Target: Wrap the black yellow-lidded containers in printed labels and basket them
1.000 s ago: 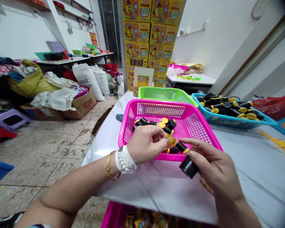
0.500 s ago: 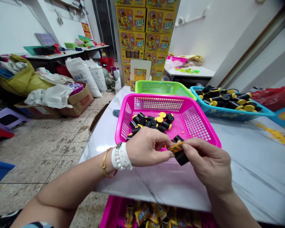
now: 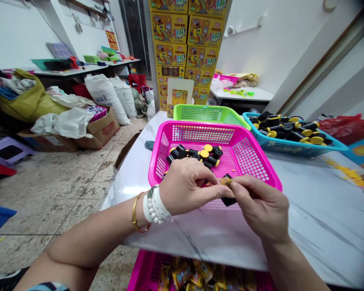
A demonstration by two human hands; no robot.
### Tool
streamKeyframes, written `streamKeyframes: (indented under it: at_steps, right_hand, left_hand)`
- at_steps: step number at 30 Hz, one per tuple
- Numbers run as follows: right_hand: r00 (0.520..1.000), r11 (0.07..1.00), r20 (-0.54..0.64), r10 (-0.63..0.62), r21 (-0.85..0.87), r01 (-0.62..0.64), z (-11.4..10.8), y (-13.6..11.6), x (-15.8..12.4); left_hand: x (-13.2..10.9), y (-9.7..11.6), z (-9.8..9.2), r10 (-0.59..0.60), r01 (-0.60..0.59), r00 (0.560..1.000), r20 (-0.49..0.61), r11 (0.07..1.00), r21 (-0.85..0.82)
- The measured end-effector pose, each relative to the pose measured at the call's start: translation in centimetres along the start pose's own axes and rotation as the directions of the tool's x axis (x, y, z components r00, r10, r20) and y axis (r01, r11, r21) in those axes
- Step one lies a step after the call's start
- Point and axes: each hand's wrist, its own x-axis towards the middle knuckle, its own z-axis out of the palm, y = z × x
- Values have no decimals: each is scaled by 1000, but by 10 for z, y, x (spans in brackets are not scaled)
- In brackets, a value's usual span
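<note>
Above the near rim of the pink basket (image 3: 157, 149), both hands meet at a small black cylinder (image 3: 228, 200) with a yellow printed wrapper (image 3: 226, 181) at its upper side. My left hand (image 3: 185, 188), with bracelets at the wrist, pinches the wrapper's left end between thumb and fingers. Thumb and fingers of my right hand (image 3: 261, 206) are closed on the cylinder and the wrapper's right end. Fingers partly hide both pieces. Inside the basket lies a pile of black cylinders with yellow caps (image 3: 197, 154).
Behind stand a green basket (image 3: 206, 108) and, to the right, a blue basket (image 3: 297, 147) heaped with capped cylinders. Small yellow pieces (image 3: 348, 171) lie on the marbled table (image 3: 312, 210). Below the table edge, a lower pink basket (image 3: 145, 268) holds yellow wrapped pieces (image 3: 182, 275).
Less of the yellow wrapper shows between my fingers now, and the black cylinder sits slightly higher. My right hand has shifted a little to the left.
</note>
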Motion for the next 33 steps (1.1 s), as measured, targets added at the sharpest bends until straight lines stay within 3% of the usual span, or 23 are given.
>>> streamKeyframes:
  at_steps: [4, 6, 16, 22, 25, 29, 33]
  right_hand:
    - [973, 999, -228, 27, 23, -22, -1, 4, -1]
    - [963, 999, -268, 30, 35, -22, -1, 5, -2]
    - [988, 996, -125, -88, 13, 90, 0, 2, -3]
    - [980, 979, -2, -201, -44, 201, 2, 0, -2]
    - [979, 978, 1, -202, -44, 202, 2, 1, -2]
    - [986, 986, -3, -166, -31, 166, 5, 3, -3]
    - [1000, 992, -13, -2, 126, 4, 8, 2, 0]
  left_hand:
    - [1, 4, -2, -80, 67, 983, -162, 994, -85]
    - [1, 5, -2, -70, 54, 977, -202, 995, -82]
    - [-11, -1, 15, 121, -110, 983, -137, 991, 82]
    - [-13, 5, 14, 92, -86, 993, -73, 993, 78]
    - [-14, 9, 13, 24, -20, 998, -65, 997, 70]
    - [-12, 8, 13, -152, 152, 988, 3, 988, -16]
    - [-3, -3, 11, -384, 394, 919, 91, 893, -217]
